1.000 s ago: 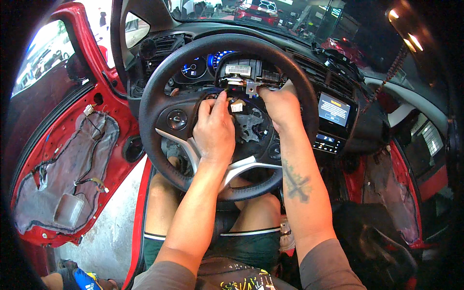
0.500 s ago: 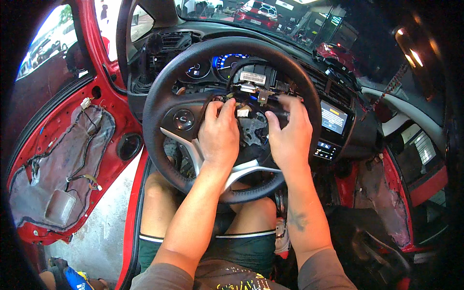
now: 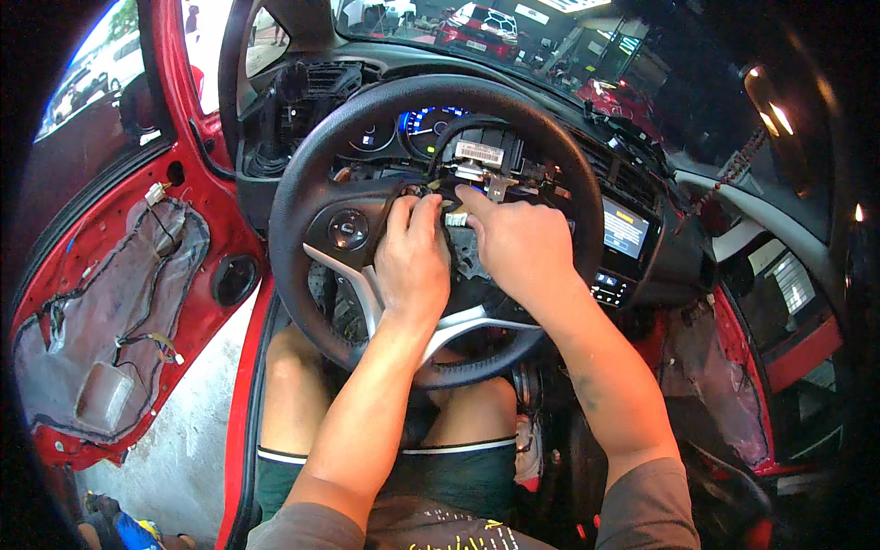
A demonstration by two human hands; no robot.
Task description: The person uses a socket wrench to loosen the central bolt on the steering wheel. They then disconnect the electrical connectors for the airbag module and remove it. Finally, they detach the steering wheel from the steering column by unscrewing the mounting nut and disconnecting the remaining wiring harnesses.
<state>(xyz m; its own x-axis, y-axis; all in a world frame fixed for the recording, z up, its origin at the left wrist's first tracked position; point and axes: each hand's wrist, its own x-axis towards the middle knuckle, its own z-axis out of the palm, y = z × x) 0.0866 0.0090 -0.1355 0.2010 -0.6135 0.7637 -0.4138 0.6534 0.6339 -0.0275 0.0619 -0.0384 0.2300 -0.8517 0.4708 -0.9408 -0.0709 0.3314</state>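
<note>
Both hands are in the open hub of the wheel point(image 3: 302, 174). The left hand point(image 3: 412, 261) curls its fingertips around a small connector point(image 3: 456, 219) at the hub's middle. The right hand point(image 3: 518, 243) lies half closed, forefinger stretched out onto the same connector. The red door point(image 3: 119, 302) stands open left of the wheel.
</note>
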